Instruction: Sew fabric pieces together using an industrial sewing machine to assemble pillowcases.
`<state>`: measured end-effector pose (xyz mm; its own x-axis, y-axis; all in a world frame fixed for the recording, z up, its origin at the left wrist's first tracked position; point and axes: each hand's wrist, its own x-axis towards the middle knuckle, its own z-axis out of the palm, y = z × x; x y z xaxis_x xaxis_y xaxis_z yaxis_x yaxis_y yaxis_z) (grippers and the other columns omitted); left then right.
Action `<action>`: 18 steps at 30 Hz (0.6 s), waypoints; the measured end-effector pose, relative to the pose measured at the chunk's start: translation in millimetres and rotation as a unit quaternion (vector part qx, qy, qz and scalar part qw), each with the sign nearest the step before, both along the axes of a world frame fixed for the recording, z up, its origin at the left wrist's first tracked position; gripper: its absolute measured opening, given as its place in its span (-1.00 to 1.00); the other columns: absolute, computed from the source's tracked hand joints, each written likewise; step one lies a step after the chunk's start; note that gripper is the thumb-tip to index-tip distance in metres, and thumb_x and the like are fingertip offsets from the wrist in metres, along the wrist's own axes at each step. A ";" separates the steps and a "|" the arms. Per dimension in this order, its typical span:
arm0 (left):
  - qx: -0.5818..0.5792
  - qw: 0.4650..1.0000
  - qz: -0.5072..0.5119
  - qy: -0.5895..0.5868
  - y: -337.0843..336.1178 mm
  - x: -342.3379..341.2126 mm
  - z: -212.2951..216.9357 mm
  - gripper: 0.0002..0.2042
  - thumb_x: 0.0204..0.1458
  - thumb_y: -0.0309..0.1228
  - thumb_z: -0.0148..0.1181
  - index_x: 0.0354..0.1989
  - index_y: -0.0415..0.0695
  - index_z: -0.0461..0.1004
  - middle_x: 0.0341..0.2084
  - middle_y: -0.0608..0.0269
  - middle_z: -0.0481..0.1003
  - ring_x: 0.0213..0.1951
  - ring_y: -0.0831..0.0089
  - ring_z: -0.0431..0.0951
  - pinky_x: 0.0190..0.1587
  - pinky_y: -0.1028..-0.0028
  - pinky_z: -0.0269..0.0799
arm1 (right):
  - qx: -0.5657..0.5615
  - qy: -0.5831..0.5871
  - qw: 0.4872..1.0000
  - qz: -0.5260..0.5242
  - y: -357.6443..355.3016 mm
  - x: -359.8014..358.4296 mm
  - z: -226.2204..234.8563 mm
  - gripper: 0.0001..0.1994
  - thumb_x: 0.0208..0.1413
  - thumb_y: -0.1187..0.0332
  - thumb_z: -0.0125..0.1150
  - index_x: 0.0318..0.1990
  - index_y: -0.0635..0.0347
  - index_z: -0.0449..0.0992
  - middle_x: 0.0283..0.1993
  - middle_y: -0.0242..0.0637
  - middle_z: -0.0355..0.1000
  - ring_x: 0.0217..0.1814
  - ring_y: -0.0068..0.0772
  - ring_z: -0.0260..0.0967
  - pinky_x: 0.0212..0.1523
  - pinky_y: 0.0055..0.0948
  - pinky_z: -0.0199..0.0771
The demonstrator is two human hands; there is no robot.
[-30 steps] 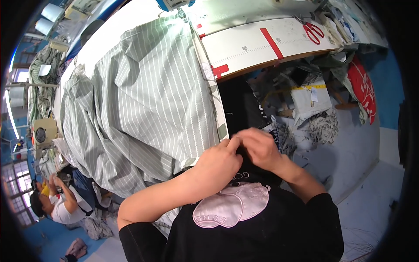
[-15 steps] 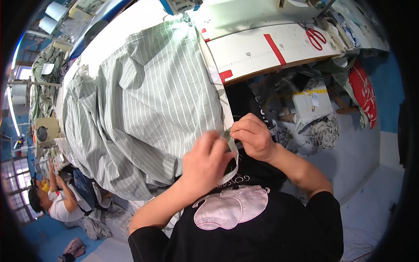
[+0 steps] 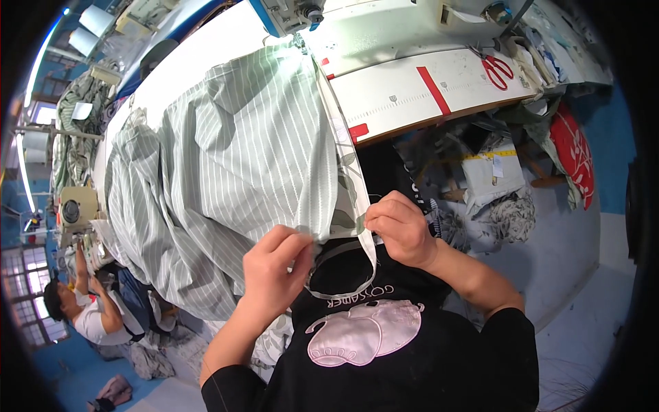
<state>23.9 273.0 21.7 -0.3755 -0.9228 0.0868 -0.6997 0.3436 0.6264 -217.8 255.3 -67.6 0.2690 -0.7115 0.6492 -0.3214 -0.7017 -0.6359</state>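
White sewing table far; grey-green striped fabric heaped left, hem at near edge. My left hand pinches hem; right hand closed on pale edge tape. I judge aligning step; next, feed toward sewing machine.

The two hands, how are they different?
The left hand pinches the striped fabric from below, fingers bent upward; the right hand is a closed fist gripping the narrow fabric strip. The left sits lower and nearer the body than the right. Both are bare and hold the same cloth edge.
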 end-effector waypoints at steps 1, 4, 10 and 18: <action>0.027 0.999 0.016 0.012 0.5 0.9 7.1 -0.83 -0.13 -0.58 0.24 -0.31 -0.09 0.56 -0.41 0.25 0.49 -0.42 0.25 0.55 -0.44 0.35 0.46 | -0.001 0.002 1.000 0.001 0.0 -0.4 -1.0 -0.81 -0.31 0.71 0.24 -0.43 0.34 0.51 -0.30 -0.24 0.45 -0.33 -0.21 0.38 -0.33 -0.36 0.42; -0.029 0.998 -0.046 -0.007 -0.9 -11.1 16.4 -0.83 -0.16 -0.58 0.24 -0.35 -0.11 0.53 -0.43 0.26 0.46 -0.44 0.28 0.53 -0.47 0.35 0.45 | -0.001 0.006 1.000 0.004 0.2 -1.4 -2.9 -0.81 -0.31 0.72 0.24 -0.44 0.33 0.51 -0.29 -0.24 0.45 -0.33 -0.21 0.37 -0.33 -0.37 0.42; -0.068 0.982 -0.148 -0.093 -9.6 -39.5 -1.6 -0.85 -0.19 -0.58 0.27 -0.40 -0.15 0.48 -0.49 0.26 0.41 -0.46 0.33 0.51 -0.50 0.37 0.41 | -0.034 0.026 0.999 -0.001 -0.4 -2.4 -1.8 -0.83 -0.31 0.69 0.21 -0.46 0.33 0.51 -0.26 -0.23 0.47 -0.31 -0.21 0.39 -0.34 -0.36 0.44; -0.087 0.961 -0.220 -0.144 -17.9 -51.1 -16.6 -0.89 -0.18 -0.46 0.18 -0.49 -0.14 0.38 -0.49 0.27 0.36 -0.40 0.36 0.49 -0.47 0.39 0.45 | -0.117 0.075 0.990 0.002 -6.1 -6.7 -7.1 -0.86 -0.31 0.59 0.21 -0.47 0.32 0.50 -0.12 -0.21 0.54 -0.24 -0.25 0.40 -0.35 -0.35 0.45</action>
